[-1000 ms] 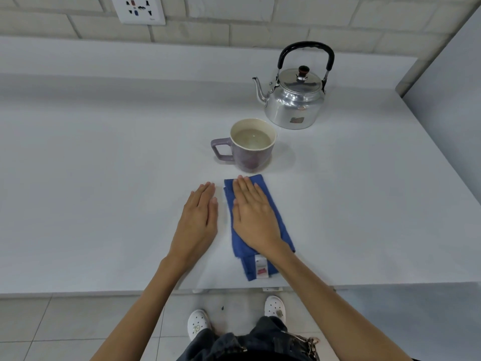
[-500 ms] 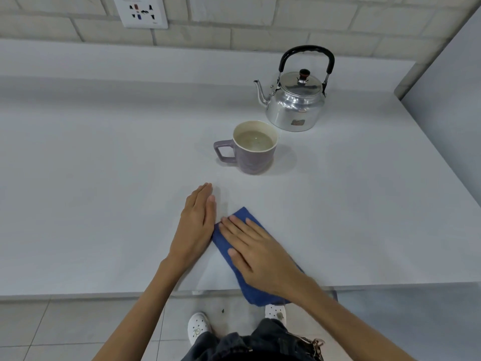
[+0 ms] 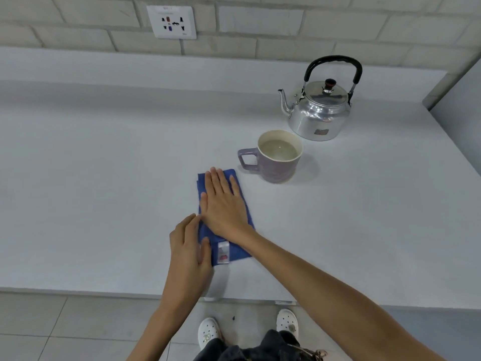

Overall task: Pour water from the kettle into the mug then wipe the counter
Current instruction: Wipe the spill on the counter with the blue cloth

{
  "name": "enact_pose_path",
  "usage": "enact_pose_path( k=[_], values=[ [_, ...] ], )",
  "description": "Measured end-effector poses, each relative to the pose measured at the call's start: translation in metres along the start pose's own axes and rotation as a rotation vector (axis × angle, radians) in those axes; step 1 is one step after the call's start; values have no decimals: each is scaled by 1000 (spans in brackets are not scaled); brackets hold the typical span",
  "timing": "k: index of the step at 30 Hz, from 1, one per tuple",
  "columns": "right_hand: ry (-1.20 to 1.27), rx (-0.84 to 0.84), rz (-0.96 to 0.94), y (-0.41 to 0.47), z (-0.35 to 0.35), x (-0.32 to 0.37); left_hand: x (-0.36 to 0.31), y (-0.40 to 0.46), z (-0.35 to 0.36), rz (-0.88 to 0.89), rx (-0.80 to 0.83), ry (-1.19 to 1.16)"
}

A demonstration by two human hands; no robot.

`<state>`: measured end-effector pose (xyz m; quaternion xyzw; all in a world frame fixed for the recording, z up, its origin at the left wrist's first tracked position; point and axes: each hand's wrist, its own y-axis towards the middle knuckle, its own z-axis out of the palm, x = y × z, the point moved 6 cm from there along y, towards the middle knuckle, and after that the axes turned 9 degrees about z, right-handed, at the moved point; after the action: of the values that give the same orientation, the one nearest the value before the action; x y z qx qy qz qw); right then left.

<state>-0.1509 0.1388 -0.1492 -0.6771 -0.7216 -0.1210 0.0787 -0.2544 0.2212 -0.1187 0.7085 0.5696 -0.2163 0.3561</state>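
Note:
A folded blue cloth (image 3: pixel 238 247) with a white label lies flat on the white counter (image 3: pixel 104 191). My right hand (image 3: pixel 223 204) presses on it palm down, fingers straight and pointing away from me. My left hand (image 3: pixel 188 252) rests flat on the counter at the cloth's near left edge, thumb touching the fabric. A purple mug (image 3: pixel 278 162), full of water, stands just beyond the cloth to the right, handle pointing left. The shiny metal kettle (image 3: pixel 318 113) with a black handle stands upright behind the mug.
A wall socket (image 3: pixel 171 22) sits on the brick wall behind the counter. A grey panel (image 3: pixel 460 121) bounds the counter at the right. The counter's front edge runs below my hands, with tiled floor and my white shoes (image 3: pixel 208 332) under it.
My right hand has pushed the cloth forward from the counter's front edge toward the mug and straightened it. My left hand stays beside it. The view has shifted left.

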Motion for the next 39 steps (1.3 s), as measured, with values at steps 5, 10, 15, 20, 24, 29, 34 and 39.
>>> enact_pose_path(
  k=[5,10,15,20,24,29,34,39],
  values=[
    [18,2,54,3,12,44,10,-8,-13,-76,-102,-52],
    [133,82,131,2,15,71,18,-9,-24,-105,-184,-11],
    [357,223,-38,18,-14,54,20,1,-17,-139,-106,-41],
    [145,469,-294,28,-19,40,20,5,4,2,208,440],
    [-12,456,-347,26,-6,49,30,0,1,30,222,498],
    [-33,428,-356,25,0,57,39,0,-2,11,257,491],
    [132,450,-288,21,-18,50,40,2,-3,-4,339,519],
    [406,434,-103,11,-55,16,28,10,-4,-26,348,434]
  ],
)
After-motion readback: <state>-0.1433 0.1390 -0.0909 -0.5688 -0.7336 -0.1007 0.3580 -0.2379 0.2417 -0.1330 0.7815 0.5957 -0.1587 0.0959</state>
